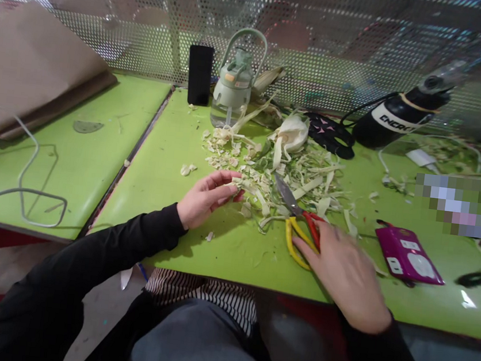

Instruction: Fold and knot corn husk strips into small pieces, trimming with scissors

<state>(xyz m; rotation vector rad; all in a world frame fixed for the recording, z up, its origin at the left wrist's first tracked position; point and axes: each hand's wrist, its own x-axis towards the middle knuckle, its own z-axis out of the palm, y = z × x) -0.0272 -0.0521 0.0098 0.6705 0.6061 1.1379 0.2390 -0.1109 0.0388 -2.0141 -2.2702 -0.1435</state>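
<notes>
My right hand (346, 268) grips a pair of scissors (292, 201) by its yellow and red handles, with the blades pointing up and left over the scraps. My left hand (208, 197) is pinched at the left edge of a pile of pale green cut husk strips (305, 179). Thumb and fingers close on a pale strip of husk (240, 183), partly hidden by them. Behind the pile lies a larger whitish bundle of husk (293, 133). Shorter chopped bits (222, 149) are heaped to its left.
Along the perforated metal screen (145, 25) stand a phone (199, 75), a green-lidded bottle (233, 90) and a tilted black bottle (399, 117). A purple packet (408, 254) lies right of my right hand. Brown paper (36, 64) and a bent wire (27, 179) are at left.
</notes>
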